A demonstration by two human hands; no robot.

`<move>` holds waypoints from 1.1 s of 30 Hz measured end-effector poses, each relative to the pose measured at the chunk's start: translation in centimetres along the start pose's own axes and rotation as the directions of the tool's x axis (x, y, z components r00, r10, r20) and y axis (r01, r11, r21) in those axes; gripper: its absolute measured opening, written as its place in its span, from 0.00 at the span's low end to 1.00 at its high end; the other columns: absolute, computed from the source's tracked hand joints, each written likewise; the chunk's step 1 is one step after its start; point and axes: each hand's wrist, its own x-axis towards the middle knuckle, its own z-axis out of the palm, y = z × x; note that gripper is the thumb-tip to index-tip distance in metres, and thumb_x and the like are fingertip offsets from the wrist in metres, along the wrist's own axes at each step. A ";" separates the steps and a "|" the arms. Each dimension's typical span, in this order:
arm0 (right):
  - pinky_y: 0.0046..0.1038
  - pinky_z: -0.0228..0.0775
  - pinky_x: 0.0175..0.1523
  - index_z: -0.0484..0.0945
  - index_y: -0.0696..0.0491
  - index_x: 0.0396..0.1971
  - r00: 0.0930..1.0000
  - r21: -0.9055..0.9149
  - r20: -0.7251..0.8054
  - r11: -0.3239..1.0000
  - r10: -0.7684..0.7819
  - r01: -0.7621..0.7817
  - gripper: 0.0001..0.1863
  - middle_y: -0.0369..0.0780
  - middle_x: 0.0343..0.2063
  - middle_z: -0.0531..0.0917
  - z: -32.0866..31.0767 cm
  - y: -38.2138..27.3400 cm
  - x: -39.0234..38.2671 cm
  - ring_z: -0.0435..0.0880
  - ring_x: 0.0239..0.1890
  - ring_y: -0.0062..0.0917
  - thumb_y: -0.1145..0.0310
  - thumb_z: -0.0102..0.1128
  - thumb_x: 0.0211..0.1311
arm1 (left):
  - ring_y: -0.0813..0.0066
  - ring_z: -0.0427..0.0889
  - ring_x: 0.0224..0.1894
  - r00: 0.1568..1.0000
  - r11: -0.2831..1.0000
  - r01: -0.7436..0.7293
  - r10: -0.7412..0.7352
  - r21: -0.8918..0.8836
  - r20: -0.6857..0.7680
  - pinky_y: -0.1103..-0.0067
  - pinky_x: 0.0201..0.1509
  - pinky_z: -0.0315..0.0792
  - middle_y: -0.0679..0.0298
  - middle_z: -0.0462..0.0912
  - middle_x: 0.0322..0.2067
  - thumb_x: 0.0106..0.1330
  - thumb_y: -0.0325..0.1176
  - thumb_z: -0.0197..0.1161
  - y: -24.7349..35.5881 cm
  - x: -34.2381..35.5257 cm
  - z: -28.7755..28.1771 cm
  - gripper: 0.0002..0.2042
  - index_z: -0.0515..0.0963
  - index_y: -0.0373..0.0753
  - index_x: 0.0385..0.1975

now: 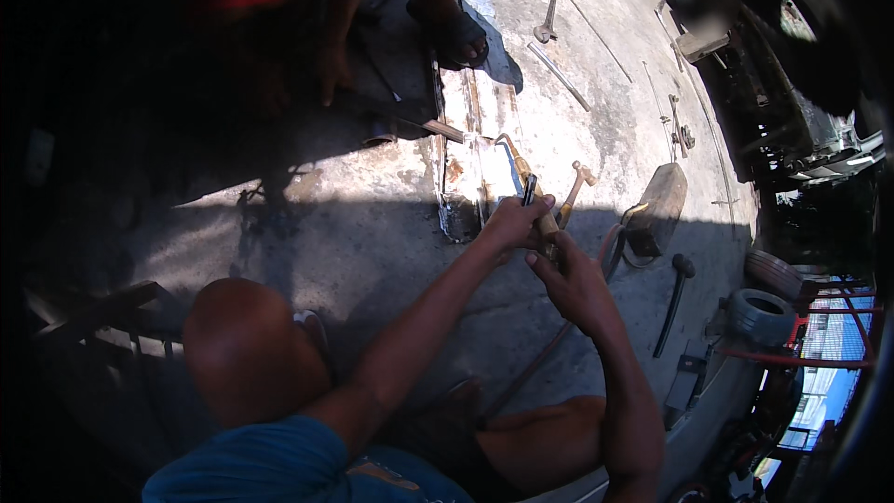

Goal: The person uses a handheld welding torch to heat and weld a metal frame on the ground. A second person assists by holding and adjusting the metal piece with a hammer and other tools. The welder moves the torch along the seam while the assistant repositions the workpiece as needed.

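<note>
Both of my hands are on a brass gas torch [521, 166] with a bent tip. My left hand [514, 224] closes round its body, where a small dark piece [530, 188] sticks up; whether that belongs to the torch is unclear. Behind it, my right hand [575, 287] grips the rear of the torch, partly hiding it. The tip hangs over or beside a long, rusty, white-painted metal panel [453, 172] on the concrete; contact cannot be made out. Just right of the torch lies a ball-peen hammer [581, 173] with a wooden handle.
Opposite me, a person in red has a hand [332, 76] near a metal bar [438, 127] reaching the panel. A wrench [546, 26], a metal rod [559, 77], a wooden block [663, 197] and a dark mallet [674, 303] lie rightward. Hoses [549, 346] trail below my hands. Tires [765, 317] stand far right.
</note>
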 end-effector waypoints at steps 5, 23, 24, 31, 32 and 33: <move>0.39 0.76 0.54 0.72 0.60 0.63 1.000 -0.005 0.014 1.000 -0.014 0.015 0.30 0.56 0.46 0.87 0.5 0.4 0.5 0.89 0.49 0.41 0.54 0.63 0.73 | 0.62 0.89 0.39 1.000 0.999 0.010 -0.010 0.031 -0.020 0.68 0.45 0.83 0.51 0.85 0.38 0.73 0.50 0.66 0.3 -0.2 -0.1 0.26 0.79 0.25 0.46; 0.41 0.76 0.49 0.75 0.58 0.60 0.998 -0.083 -0.042 0.995 -0.051 0.048 0.27 0.55 0.39 0.88 1.1 -0.7 1.2 0.89 0.43 0.45 0.53 0.64 0.72 | 0.70 0.85 0.35 0.996 1.000 0.007 -0.005 0.022 -0.087 0.72 0.37 0.79 0.54 0.84 0.36 0.75 0.51 0.64 -1.2 1.6 -0.3 0.27 0.79 0.24 0.43; 0.41 0.76 0.49 0.75 0.58 0.60 0.998 -0.083 -0.040 0.996 -0.039 0.036 0.27 0.55 0.39 0.88 1.0 -0.6 1.1 0.89 0.43 0.45 0.53 0.64 0.72 | 0.71 0.85 0.34 0.995 0.999 0.010 -0.006 0.041 -0.097 0.72 0.36 0.79 0.55 0.84 0.35 0.75 0.52 0.64 -1.0 1.4 0.0 0.27 0.79 0.24 0.42; 0.41 0.76 0.49 0.75 0.57 0.60 1.000 -0.091 -0.018 0.996 -0.024 0.022 0.28 0.54 0.40 0.88 1.1 -0.6 1.1 0.89 0.42 0.42 0.52 0.65 0.71 | 0.71 0.85 0.33 0.996 0.998 0.000 0.006 0.064 -0.093 0.71 0.36 0.80 0.56 0.84 0.34 0.76 0.51 0.63 -2.2 2.5 -0.9 0.25 0.79 0.26 0.42; 0.41 0.76 0.49 0.75 0.57 0.60 1.000 -0.091 -0.018 0.996 -0.015 0.014 0.28 0.54 0.40 0.88 1.0 -0.4 1.0 0.89 0.43 0.42 0.51 0.65 0.71 | 0.70 0.85 0.33 0.996 0.998 0.007 -0.002 0.064 -0.090 0.71 0.36 0.81 0.56 0.84 0.34 0.76 0.51 0.63 -2.0 2.2 -0.5 0.25 0.79 0.26 0.42; 0.41 0.76 0.49 0.75 0.57 0.60 1.000 -0.097 -0.023 0.995 -0.012 0.010 0.28 0.54 0.40 0.88 0.9 -0.2 1.0 0.89 0.43 0.42 0.51 0.65 0.71 | 0.70 0.86 0.33 0.996 0.998 0.016 -0.010 0.065 -0.088 0.71 0.36 0.81 0.55 0.84 0.34 0.76 0.50 0.63 -1.8 2.1 -0.2 0.25 0.79 0.26 0.42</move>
